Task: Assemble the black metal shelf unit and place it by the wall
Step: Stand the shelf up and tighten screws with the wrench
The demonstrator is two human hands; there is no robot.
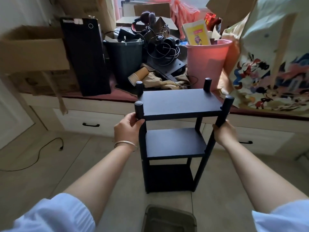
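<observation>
- The black three-tier metal shelf unit (175,131) is stood upright on the pale tiled floor (83,161), in front of a cluttered window bench with white drawers (93,121).
- The front-left post is gripped by the left hand (128,129), fingers curled round it just under the top board.
- The front-right post is gripped by the right hand (224,131), fingers wrapped round it.
- A pink plastic bucket (207,64) and a dark plastic bin (124,61) are seen on the bench behind the unit.
</observation>
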